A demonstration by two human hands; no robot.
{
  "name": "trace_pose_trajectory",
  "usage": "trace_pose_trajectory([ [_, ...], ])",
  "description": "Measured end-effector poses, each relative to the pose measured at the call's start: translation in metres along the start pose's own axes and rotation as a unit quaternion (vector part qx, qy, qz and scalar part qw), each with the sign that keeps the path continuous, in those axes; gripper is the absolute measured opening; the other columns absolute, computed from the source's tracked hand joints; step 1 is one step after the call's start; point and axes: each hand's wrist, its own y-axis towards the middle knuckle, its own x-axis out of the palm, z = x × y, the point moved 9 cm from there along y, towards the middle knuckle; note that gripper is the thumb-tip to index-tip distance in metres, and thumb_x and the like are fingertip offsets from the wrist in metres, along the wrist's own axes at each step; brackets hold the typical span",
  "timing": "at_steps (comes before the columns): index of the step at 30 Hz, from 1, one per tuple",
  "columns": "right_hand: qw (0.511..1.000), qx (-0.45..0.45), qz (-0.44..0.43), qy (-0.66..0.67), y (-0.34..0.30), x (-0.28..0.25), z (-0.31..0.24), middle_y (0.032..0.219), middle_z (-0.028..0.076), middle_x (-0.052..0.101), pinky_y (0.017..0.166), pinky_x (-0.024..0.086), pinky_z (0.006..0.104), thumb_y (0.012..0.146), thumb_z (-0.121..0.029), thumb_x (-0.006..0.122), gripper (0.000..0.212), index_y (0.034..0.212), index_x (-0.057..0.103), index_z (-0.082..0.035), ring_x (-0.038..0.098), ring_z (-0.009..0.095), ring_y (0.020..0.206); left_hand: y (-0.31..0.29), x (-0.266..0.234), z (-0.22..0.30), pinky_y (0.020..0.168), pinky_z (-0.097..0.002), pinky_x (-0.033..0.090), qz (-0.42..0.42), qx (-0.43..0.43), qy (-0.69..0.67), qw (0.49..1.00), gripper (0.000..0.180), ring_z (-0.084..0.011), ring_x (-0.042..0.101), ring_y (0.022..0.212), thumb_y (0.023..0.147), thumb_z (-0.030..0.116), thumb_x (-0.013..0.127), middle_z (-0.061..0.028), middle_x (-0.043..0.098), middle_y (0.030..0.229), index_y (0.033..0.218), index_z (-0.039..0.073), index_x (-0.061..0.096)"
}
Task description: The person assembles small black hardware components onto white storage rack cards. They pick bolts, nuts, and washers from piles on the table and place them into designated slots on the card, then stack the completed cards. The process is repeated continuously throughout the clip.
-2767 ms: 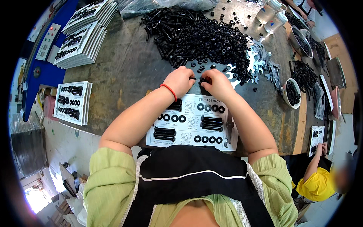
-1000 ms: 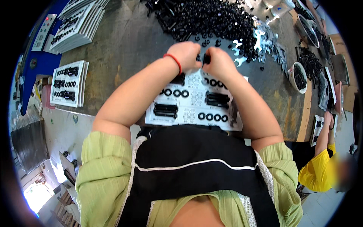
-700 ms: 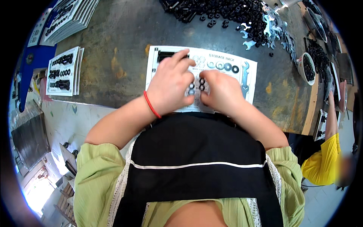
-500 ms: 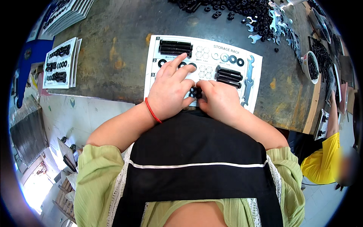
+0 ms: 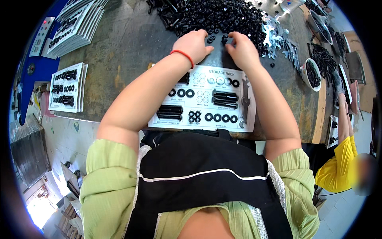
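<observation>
My left hand (image 5: 194, 47) and my right hand (image 5: 244, 51) reach past the card, at the near edge of a big pile of black nuts (image 5: 211, 18). Both hands have thumb and fingers apart. A few loose nuts (image 5: 211, 39) lie between them, close to the fingertips. Nearer to me is a white printed card (image 5: 191, 104) holding black bolts (image 5: 170, 112), black washers (image 5: 217, 118), a grey wrench (image 5: 245, 99) and, in the bottom row, several black nuts (image 5: 195, 116). Two groups of printed circles on it bear no nuts. My left forearm hides the card's upper left.
Loose wrenches (image 5: 270, 36) lie beside the pile. At the right stand a white tub (image 5: 311, 75) of dark parts and a heap of bolts (image 5: 324, 57). Stacks of filled cards (image 5: 65, 87) are at the left. A person in a yellow sleeve (image 5: 338, 167) works at right.
Both hands have left the card's bottom row and moved away from me to the pile. Several nuts now show in that row. In the picture, the card sits lower and farther left.
</observation>
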Motion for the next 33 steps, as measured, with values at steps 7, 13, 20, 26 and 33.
trace_pose_trajectory([
  [7,0.994,0.032,-0.1,0.031,0.018,0.026,0.012,0.089,0.017,0.071,0.078,0.055,0.0446,0.082,-0.026,0.071,0.022,0.089,0.071,-0.005,0.069,0.036,0.086,0.023,0.028,0.01,0.082,-0.0437,0.052,-0.11,-0.026,0.009,0.994,0.033,-0.0351,0.066,0.091,0.091,0.036,0.063,-0.0185,0.07,0.091,0.091,0.004,0.07],
  [13,0.998,0.015,-0.056,0.02,0.036,0.008,0.014,0.098,0.015,0.071,0.08,0.054,0.0438,0.086,-0.022,0.067,0.023,0.105,0.069,-0.01,0.068,0.033,0.092,0.028,0.012,-0.008,0.08,-0.0407,0.053,-0.06,-0.025,-0.018,0.998,0.029,-0.0319,0.067,0.086,0.088,0.028,0.067,-0.0164,0.07,0.09,0.1,0.001,0.068],
  [20,0.992,-0.059,-0.11,-0.004,0.049,0.028,0.007,0.107,0.012,0.069,0.086,0.053,0.0413,0.086,-0.013,0.063,0.025,0.11,0.069,-0.01,0.066,0.032,0.099,0.039,0.021,0.007,0.079,-0.0342,0.053,-0.149,0.053,-0.077,0.984,0.053,-0.0232,0.065,0.083,0.076,0.016,0.077,-0.0094,0.067,0.089,0.125,0.003,0.061],
  [26,0.972,-0.02,-0.226,0.07,0.016,0.021,-0.002,0.096,0.017,0.069,0.079,0.054,0.0402,0.076,-0.013,0.068,0.035,0.108,0.067,-0.001,0.068,0.033,0.09,0.032,0.024,0.012,0.08,-0.0358,0.053,-0.132,0.093,-0.045,0.986,0.038,-0.0264,0.066,0.086,0.076,0.014,0.075,-0.0113,0.068,0.09,0.112,0.003,0.067],
  [33,0.987,-0.054,-0.144,0.055,0.005,0.025,-0.007,0.082,0.015,0.066,0.072,0.053,0.0367,0.072,-0.007,0.069,0.034,0.105,0.065,0.002,0.066,0.029,0.077,0.027,0.026,0.016,0.09,-0.0398,0.053,-0.176,0.049,0.083,0.98,0.04,-0.0341,0.066,0.1,0.074,0.02,0.076,-0.0193,0.07,0.103,0.108,0.001,0.069],
])
